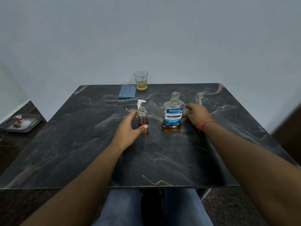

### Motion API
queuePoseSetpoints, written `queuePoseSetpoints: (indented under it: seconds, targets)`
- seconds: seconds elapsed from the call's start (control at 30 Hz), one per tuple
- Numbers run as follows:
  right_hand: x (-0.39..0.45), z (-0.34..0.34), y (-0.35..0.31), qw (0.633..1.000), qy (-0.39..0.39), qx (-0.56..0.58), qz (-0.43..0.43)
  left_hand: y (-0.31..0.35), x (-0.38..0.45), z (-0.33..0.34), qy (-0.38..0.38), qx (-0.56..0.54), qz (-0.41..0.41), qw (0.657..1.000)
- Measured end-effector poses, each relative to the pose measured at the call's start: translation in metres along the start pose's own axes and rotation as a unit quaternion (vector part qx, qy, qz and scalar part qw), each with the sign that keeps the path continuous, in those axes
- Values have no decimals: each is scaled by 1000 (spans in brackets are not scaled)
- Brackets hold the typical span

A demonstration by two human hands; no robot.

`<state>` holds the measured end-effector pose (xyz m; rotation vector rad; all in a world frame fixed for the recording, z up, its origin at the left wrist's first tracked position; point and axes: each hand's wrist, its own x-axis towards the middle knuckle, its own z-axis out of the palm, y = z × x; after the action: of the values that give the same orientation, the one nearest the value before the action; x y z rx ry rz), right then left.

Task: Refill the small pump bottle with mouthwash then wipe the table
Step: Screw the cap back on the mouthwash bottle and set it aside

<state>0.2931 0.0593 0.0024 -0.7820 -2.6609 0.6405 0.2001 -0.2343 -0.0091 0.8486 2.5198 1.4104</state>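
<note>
A small clear pump bottle, uncapped and partly filled with amber liquid, stands upright near the middle of the dark marble table. My left hand wraps around its left side, thumb on the front. Its white pump head lies on the table just behind it. The mouthwash bottle, blue-labelled with its mouth uncovered, stands to the right with a low amber level. My right hand holds its right side. A folded blue cloth lies at the far edge.
A glass tumbler with a little amber liquid stands beside the cloth at the far edge. A grey tray with small items sits on the floor to the left. A pale wall rises behind the table.
</note>
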Motion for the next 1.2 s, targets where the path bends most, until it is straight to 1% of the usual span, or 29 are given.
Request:
queuePoseSetpoints:
  seconds: [0.17,0.33,0.6,0.83,0.93,1.03,1.1,1.2]
  targets:
    - [-4,-1,2,1000,9,9,12,2,-2,-1,1,-1,-2,1000]
    - [-16,-7,6,997,32,63,39,5,-7,-2,5,-10,-1,1000]
    - [-47,-17,9,990,67,119,27,11,-14,-5,15,-30,-4,999]
    - [-70,-33,-7,973,108,203,-3,21,-20,-11,57,-51,1,997]
    - [-76,-42,-19,963,123,240,-17,29,-25,-11,103,-59,27,993]
    - [-77,-51,-32,957,131,258,-29,45,-29,-9,135,-21,92,986]
    - [-75,-57,-41,956,135,256,-42,59,-30,-4,125,2,137,983]
    - [-70,-68,-57,959,134,243,-59,78,-24,6,89,8,157,983]
